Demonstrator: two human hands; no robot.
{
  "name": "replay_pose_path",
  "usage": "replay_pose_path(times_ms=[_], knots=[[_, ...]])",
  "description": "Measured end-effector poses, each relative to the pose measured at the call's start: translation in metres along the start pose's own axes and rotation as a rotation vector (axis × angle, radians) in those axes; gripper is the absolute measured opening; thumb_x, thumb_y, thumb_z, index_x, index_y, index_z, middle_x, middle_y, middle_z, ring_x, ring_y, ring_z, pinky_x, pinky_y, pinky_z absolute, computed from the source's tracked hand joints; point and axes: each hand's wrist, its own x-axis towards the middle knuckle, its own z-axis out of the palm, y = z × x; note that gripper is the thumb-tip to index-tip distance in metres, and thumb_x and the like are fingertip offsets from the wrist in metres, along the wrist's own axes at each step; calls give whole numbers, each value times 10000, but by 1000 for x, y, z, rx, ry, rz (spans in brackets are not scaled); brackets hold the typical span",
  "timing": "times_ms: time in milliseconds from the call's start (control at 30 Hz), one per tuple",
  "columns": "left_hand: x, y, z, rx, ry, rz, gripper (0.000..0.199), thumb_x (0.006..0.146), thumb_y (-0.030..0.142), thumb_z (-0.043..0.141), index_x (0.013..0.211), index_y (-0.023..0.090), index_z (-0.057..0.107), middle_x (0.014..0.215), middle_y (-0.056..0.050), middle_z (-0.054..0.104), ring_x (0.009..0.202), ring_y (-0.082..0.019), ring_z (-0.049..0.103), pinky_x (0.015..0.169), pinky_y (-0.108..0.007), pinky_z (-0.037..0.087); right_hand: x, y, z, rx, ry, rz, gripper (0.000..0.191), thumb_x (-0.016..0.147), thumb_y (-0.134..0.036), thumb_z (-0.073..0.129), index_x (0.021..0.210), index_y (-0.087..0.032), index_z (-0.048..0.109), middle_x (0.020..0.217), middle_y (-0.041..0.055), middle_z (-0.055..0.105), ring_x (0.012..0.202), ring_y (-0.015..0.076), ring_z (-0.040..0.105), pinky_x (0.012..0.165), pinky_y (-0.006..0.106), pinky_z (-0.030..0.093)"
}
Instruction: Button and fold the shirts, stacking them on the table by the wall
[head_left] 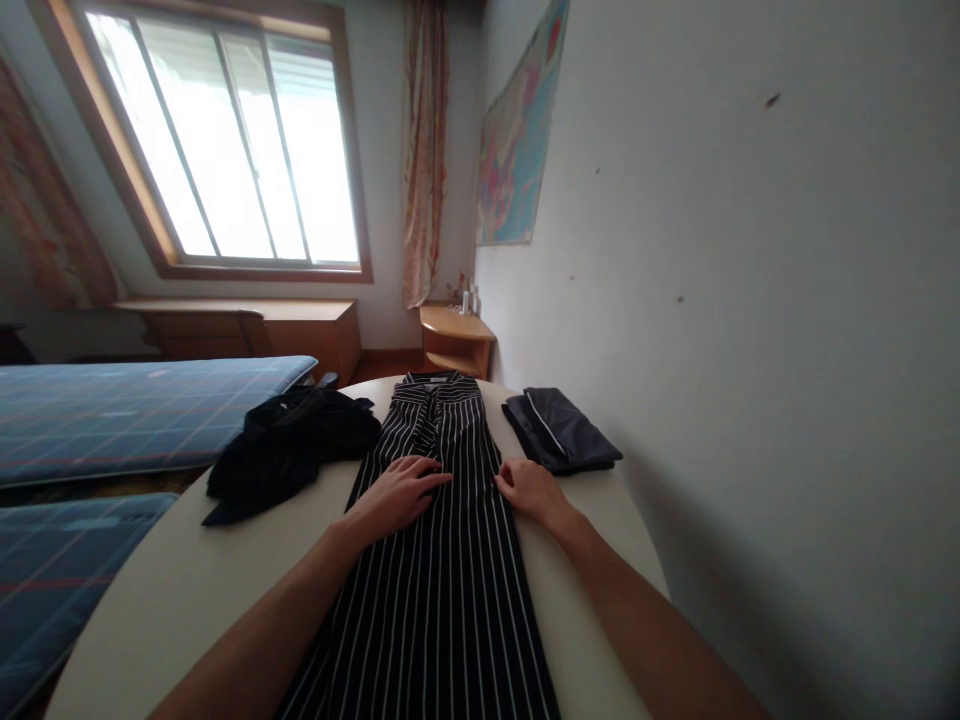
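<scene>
Black trousers with white stripes (457, 560) lie lengthwise on the round pale table (600, 560), waistband at the far side. My left hand (401, 490) rests on them, palm down with its fingers spread. At their right edge, around thigh height, my right hand (525, 487) is closed in a pinch on the fabric. A crumpled black garment (296, 440) is on the table to the left. To the right sits a folded dark grey garment (562, 430), beyond my right hand.
Beds with blue plaid covers (150, 410) stand at the left. The white wall (750, 350) runs close along the right side. Behind the table are a wooden desk (300, 312) and a small corner shelf (457, 323).
</scene>
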Motion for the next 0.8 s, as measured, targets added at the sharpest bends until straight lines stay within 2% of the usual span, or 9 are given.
replay_pose_path(times_ms=[167, 233, 300, 400, 500, 667, 800], knots=[[4, 14, -8, 12, -91, 54, 367, 911, 134, 520, 1182, 315, 690, 1034, -19, 634, 986, -189, 594, 1019, -388, 420, 4, 11, -2, 38, 56, 22, 190, 918, -308, 535, 880, -189, 678, 900, 41, 728, 818, 149, 665, 676, 226, 386], [4, 18, -11, 13, -106, 59, 351, 895, 129, 542, 1156, 300, 701, 990, -19, 634, 950, -185, 598, 998, -381, 428, 4, 15, -3, 45, 67, 24, 195, 915, -314, 536, 864, -189, 677, 884, 38, 726, 806, 148, 661, 681, 226, 383], [4, 24, -16, 10, -96, 77, 358, 856, 129, 584, 1144, 303, 708, 1041, -28, 626, 992, -199, 587, 1002, -389, 427, 4, 18, -3, 53, 65, -9, 196, 910, -324, 541, 846, -194, 673, 866, 32, 723, 789, 146, 654, 674, 227, 375], [4, 39, -26, -21, -89, 153, 431, 770, 118, 652, 1142, 328, 710, 1256, -34, 568, 1168, -242, 525, 1073, -439, 383, 3, 19, -4, 71, 75, -65, 199, 913, -345, 542, 843, -202, 661, 838, 20, 717, 760, 144, 641, 647, 230, 355], [2, 58, -33, -72, -164, 213, 479, 702, 92, 672, 1120, 321, 722, 1414, -22, 500, 1296, -274, 456, 1114, -470, 348, 3, 19, -4, 74, 93, -70, 203, 919, -357, 536, 849, -205, 651, 814, 17, 708, 728, 144, 629, 622, 236, 335], [-10, 97, -49, -158, -334, 257, 451, 725, 128, 678, 1131, 320, 719, 1323, -20, 607, 1213, -240, 555, 1070, -425, 408, 3, 22, -3, 101, 105, -98, 202, 917, -359, 536, 830, -206, 634, 786, 15, 696, 706, 144, 618, 619, 240, 327], [-28, 134, -55, -182, -391, 318, 409, 769, 294, 752, 1172, 328, 689, 1304, -32, 623, 1143, -253, 605, 990, -419, 465, 3, 23, -4, 109, 102, -106, 195, 910, -357, 541, 826, -207, 631, 787, 17, 697, 703, 147, 619, 616, 244, 328]])
